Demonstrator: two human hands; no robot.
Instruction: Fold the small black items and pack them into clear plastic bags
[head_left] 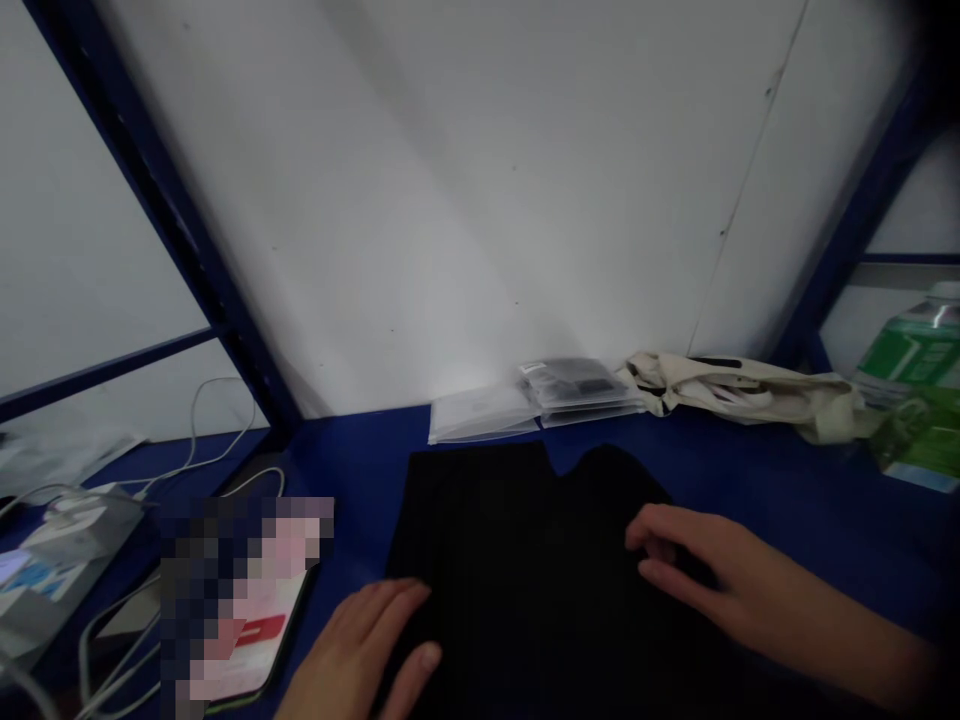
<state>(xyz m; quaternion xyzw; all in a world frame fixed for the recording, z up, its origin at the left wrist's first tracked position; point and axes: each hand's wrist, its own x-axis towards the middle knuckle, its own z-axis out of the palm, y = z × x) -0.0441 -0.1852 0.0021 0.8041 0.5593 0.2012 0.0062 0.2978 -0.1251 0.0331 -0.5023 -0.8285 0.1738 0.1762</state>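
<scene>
Garment [517, 560] flat on blue bench [757, 480], both hands palm-down

Step in hand, by judgement: flat-palm smoothing of dark ribbed fabric, with no lift and no fold apparent. Left hand [360, 645] at the near-left edge of the garment, fingers extended and barely spread, palm down, no hold on anything. Right hand [694, 570] on the right part of the garment, fingers loosely curled and parted, resting without any visible pinch (thumb out of sight). Garment lying centrally on the bench, notched along its far edge, lower part beyond the frame. Next move calling for fingertip purchase on a fabric edge before any lifting or turning. Just behind the far edge: clear plastic packets [577, 390] and a crumpled canvas bag [742, 390]. Off to the left: a pixelated object [247, 600], white cables [195, 430]
</scene>
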